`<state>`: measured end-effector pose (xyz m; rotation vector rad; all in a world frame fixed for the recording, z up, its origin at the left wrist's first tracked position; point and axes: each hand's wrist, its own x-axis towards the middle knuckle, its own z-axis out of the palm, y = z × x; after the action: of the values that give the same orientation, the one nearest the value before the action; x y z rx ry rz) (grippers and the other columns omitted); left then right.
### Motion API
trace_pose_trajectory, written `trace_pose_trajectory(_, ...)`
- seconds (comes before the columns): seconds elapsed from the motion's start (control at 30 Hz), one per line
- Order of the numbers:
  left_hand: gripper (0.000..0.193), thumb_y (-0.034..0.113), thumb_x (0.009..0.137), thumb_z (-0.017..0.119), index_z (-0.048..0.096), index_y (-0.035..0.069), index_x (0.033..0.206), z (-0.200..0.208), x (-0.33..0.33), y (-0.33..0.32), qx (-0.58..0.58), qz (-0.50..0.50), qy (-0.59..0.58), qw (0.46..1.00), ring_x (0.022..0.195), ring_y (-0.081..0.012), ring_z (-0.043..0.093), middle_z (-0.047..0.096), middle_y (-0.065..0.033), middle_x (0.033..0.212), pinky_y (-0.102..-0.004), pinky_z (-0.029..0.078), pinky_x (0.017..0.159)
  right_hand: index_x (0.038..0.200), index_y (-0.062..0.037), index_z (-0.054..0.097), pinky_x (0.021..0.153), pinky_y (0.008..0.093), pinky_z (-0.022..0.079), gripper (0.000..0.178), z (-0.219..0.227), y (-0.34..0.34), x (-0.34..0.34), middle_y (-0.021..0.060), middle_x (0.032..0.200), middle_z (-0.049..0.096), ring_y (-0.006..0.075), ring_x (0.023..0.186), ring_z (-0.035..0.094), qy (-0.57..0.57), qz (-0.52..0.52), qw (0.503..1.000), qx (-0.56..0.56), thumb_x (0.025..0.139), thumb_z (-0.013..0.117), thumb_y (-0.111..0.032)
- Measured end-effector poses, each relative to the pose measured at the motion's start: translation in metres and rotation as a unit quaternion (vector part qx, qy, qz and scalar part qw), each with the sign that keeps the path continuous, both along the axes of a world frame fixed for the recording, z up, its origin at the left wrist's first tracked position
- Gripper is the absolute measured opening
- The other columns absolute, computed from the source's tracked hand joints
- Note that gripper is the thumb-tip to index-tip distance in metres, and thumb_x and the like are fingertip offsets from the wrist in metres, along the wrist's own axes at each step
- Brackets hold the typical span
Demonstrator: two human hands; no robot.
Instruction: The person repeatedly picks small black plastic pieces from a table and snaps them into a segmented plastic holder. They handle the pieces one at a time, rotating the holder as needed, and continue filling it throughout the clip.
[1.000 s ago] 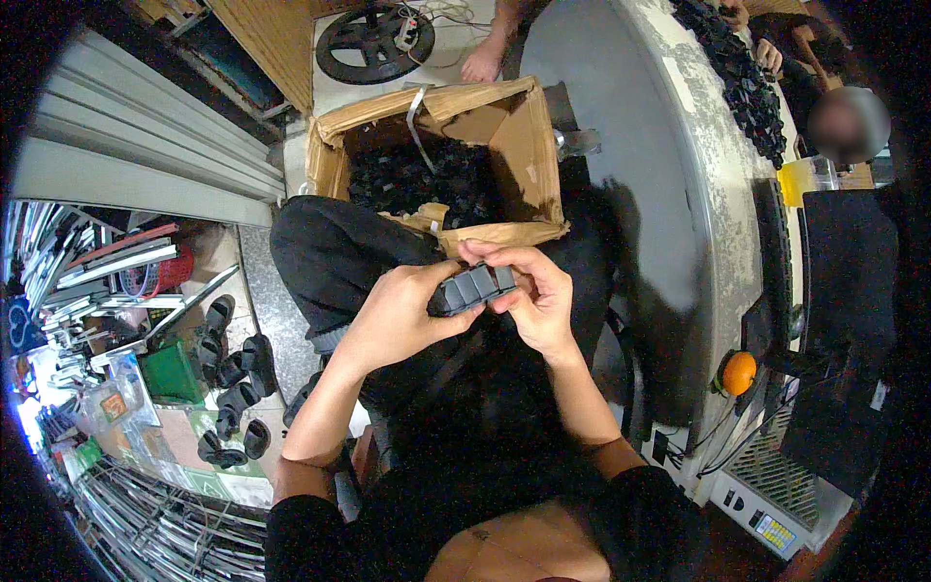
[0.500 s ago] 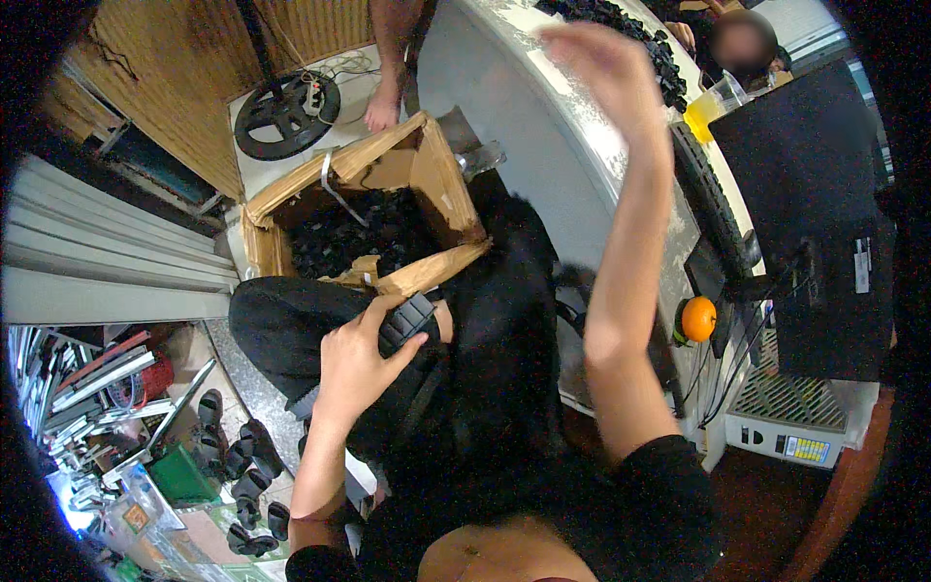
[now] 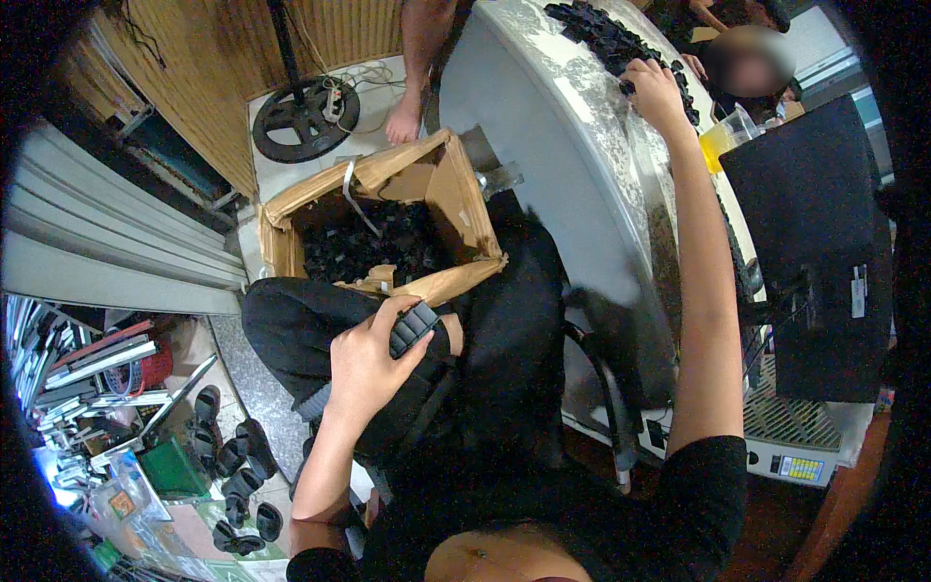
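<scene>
Gripping joined black segments [image 3: 414,330], left hand [image 3: 369,357]; pinching black piece [image 3: 627,87], right hand [image 3: 656,95]. Leaves plenty in pile [image 3: 603,39]; can't judge carton [image 3: 469,199] contents.

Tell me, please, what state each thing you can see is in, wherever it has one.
Left hand: closed on the segmented black strip.
Segmented black strip: held above the lap.
Right hand: at the heap, fingers curled at a small dark piece; grip unclear.
Heap of black pieces: loose on the counter.
Cardboard box: open, partly filled with black pieces.
Clear cup: partly filled with yellow liquid.
Dark sandals: scattered on the floor.
</scene>
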<state>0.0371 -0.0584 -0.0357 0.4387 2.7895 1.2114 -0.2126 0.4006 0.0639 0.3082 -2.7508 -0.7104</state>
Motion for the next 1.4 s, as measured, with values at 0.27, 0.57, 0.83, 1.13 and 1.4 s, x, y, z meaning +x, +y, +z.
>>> trace_pose_trajectory(0.27, 0.041, 0.028, 0.079, 0.073, 0.058, 0.013, 0.113, -0.002, -0.001, -0.002, 0.010, 0.010, 0.003, 1.000, 0.081, -0.0338, 0.068, 0.069, -0.0154, 0.089, -0.0404, 0.054, 0.068, 0.127, -0.0019, 0.056, 0.098, 0.0302, 0.043, 0.038, 0.027, -0.050, 0.028, 0.0109, 0.121, 0.061, 0.0180, 0.110, 0.059, -0.032, 0.197, 0.748, -0.633, 0.090, 0.061, -0.010)
trace_pose_trajectory(0.57, 0.038, 0.029, 0.081, 0.070, 0.057, 0.013, 0.113, -0.003, -0.004, -0.008, 0.032, 0.022, 0.059, 0.998, 0.070, -0.0352, 0.067, 0.067, -0.0173, 0.077, -0.0424, 0.053, 0.061, 0.126, 0.0058, 0.052, 0.102, 0.0317, 0.039, 0.037, 0.001, -0.122, 0.102, 0.0116, 0.122, 0.060, 0.0202, 0.113, 0.057, -0.059, 0.268, 0.560, -0.782, 0.089, 0.054, 0.003)
trace_pose_trajectory(0.83, 0.041, 0.028, 0.082, 0.072, 0.055, 0.009, 0.114, -0.008, -0.005, -0.010, 0.076, 0.053, 0.056, 0.994, 0.075, -0.0341, 0.068, 0.067, -0.0168, 0.084, -0.0413, 0.054, 0.064, 0.121, 0.0047, 0.055, 0.091, 0.0416, 0.051, 0.052, -0.074, -0.237, 0.213, 0.0181, 0.116, 0.062, 0.0304, 0.105, 0.064, -0.224, 0.140, 0.450, -0.853, 0.084, 0.071, -0.029)
trace_pose_trajectory(1.13, 0.046, 0.028, 0.078, 0.076, 0.056, 0.005, 0.113, -0.004, -0.003, -0.010, 0.080, 0.032, 0.037, 0.996, 0.082, -0.0357, 0.067, 0.067, -0.0174, 0.095, -0.0401, 0.054, 0.069, 0.118, 0.0069, 0.057, 0.094, 0.0346, 0.049, 0.032, -0.106, -0.285, 0.241, 0.0194, 0.120, 0.062, 0.0270, 0.107, 0.063, -0.231, 0.089, 0.432, -0.867, 0.087, 0.062, -0.001)
trace_pose_trajectory(1.4, 0.045, 0.028, 0.080, 0.074, 0.055, 0.005, 0.113, -0.007, 0.000, -0.005, 0.074, 0.027, 0.086, 0.993, 0.078, -0.0346, 0.067, 0.067, -0.0163, 0.093, -0.0400, 0.054, 0.066, 0.120, 0.0024, 0.058, 0.086, 0.0282, 0.052, 0.036, -0.124, -0.281, 0.241, 0.0133, 0.120, 0.063, 0.0217, 0.108, 0.063, -0.241, 0.114, 0.419, -0.868, 0.086, 0.050, 0.013)
